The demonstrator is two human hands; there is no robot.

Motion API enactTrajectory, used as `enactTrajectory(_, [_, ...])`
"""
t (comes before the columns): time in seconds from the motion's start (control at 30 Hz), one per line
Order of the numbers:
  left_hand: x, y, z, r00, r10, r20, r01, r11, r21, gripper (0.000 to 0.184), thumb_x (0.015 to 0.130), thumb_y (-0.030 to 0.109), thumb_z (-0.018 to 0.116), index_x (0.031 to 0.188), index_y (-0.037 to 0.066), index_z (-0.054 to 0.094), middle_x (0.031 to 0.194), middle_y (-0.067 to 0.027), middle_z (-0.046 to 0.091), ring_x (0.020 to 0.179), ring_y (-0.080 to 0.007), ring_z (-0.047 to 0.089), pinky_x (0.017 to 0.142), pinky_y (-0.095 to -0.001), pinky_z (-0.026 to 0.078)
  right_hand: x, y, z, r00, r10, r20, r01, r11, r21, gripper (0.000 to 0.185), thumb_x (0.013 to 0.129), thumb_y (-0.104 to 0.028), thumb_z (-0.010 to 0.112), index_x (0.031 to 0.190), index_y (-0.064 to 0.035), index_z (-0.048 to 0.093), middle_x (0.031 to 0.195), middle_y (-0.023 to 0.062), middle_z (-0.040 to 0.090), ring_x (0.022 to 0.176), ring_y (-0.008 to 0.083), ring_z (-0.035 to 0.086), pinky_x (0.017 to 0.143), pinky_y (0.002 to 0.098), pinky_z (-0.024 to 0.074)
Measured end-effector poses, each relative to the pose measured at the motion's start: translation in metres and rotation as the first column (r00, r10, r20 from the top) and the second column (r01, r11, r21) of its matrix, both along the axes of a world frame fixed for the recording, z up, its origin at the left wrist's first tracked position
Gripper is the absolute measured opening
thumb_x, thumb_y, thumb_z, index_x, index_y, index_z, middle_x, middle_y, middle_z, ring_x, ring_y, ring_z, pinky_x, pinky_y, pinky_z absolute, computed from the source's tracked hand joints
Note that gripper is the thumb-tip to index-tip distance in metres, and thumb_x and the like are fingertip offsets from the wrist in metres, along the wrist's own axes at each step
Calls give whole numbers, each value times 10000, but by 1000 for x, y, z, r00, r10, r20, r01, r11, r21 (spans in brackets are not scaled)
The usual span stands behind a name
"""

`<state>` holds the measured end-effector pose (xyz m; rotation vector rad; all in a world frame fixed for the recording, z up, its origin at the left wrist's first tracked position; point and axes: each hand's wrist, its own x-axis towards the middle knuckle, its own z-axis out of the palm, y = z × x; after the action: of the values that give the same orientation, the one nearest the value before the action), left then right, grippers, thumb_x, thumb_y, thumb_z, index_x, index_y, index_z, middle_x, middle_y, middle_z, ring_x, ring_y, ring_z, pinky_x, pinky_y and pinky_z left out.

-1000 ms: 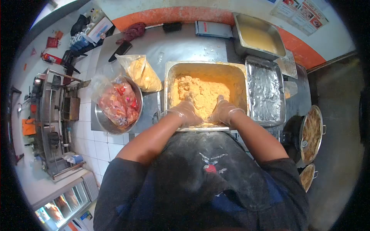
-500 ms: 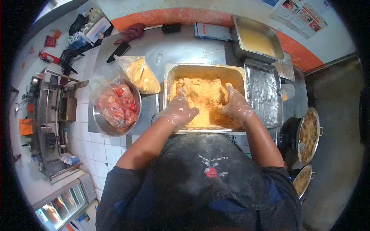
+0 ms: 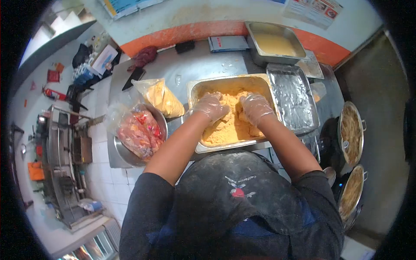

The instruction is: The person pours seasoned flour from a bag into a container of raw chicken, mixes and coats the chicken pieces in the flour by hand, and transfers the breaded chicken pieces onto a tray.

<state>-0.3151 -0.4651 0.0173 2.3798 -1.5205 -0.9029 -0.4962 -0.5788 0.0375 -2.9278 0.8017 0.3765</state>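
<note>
A deep steel pan (image 3: 199, 147) in front of me holds orange-yellow breading flour (image 3: 229, 130), heaped and lumpy. My left hand (image 3: 211, 108), in a clear plastic glove, is in the flour on the left, fingers curled around some of it and thumb toward the middle. My right hand (image 3: 257, 108), gloved likewise, faces it from the right with its fingers bent into the flour. Flour partly hides the fingertips of both hands. Whether a piece of food lies inside the lumps, I cannot tell.
On the left are a bag of yellow powder (image 3: 164, 100) and a steel bowl (image 3: 125, 157) holding bagged raw meat (image 3: 141, 132). A dark shallow tray (image 3: 292, 99) adjoins the pan's right side. Behind it stands a pan of yellowish liquid (image 3: 277, 45). Two frying pots (image 3: 351, 130) stand at right.
Both hands have moved inward from the pan's sides, closer together, and their fingers have curled into the flour. The camera view has shifted and tilted slightly.
</note>
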Motion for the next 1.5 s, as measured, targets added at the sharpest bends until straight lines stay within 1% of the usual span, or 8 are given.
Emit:
enactTrajectory(0.1, [11,-2,-21,997,3,-74,-3,1000,4,689,957,398,659,1521,9,583,1505,-259,617,1406,-378,598,1181,-435,469,11,29,16,968,162,193,-195,966,166,257,955,-179,661,1149,-40,755,1147,231,766,1090,387,746,967,499,576])
enactTrajectory(0.43, [28,-32,-30,854,-371,364,350,928,124,344,952,205,684,1230,8,737,1202,-236,770,1099,-382,743,967,-478,567,32,26,-33,987,-52,150,21,979,200,234,925,-199,668,1065,-48,778,1062,216,776,1022,399,751,899,486,586])
enactTrajectory(0.6, [9,-7,17,982,-156,-108,132,970,-202,397,887,259,765,1236,69,774,1178,-239,776,1101,-357,758,971,-434,584,-10,20,-22,874,-358,329,143,836,529,218,943,-192,705,1096,-54,777,1092,189,784,1057,385,750,901,492,586])
enactTrajectory(0.83, [-23,13,67,885,-69,-461,-75,955,-287,313,924,277,750,1137,48,743,1040,-151,766,915,-282,702,880,-406,558,-28,7,17,906,-45,420,-95,947,307,433,797,-267,865,1161,-63,751,1096,194,780,1055,391,741,894,482,578])
enactTrajectory(1.0, [-22,-13,37,986,152,-75,-160,981,-109,411,926,347,688,1125,-9,736,1103,-226,766,992,-356,737,921,-457,564,-10,-8,-22,978,42,204,-124,906,406,384,814,-192,811,1175,-72,756,1130,206,760,1088,399,738,911,466,601])
enactTrajectory(1.07, [-4,-20,-7,901,105,421,-118,993,3,475,916,350,683,1211,-18,738,1260,-271,744,1190,-400,721,1023,-481,557,-22,-6,-10,947,306,99,-322,897,303,337,861,-147,738,1182,-47,760,1108,238,758,1089,394,746,922,457,603])
enactTrajectory(1.2, [-29,-34,6,933,164,322,-274,901,336,721,852,428,766,1402,-25,661,1416,-286,676,1344,-406,651,1099,-455,535,-24,4,-26,875,442,195,-478,852,213,280,894,-209,718,1080,-23,815,1191,208,779,1121,348,759,921,440,611])
enactTrajectory(1.5, [-31,-14,-5,890,374,262,-423,891,166,786,817,392,841,1473,16,627,1471,-271,649,1348,-381,651,1118,-420,522,-13,-5,-22,866,453,212,-498,821,278,227,893,-67,723,1102,-41,809,1084,177,814,1017,344,794,874,454,630])
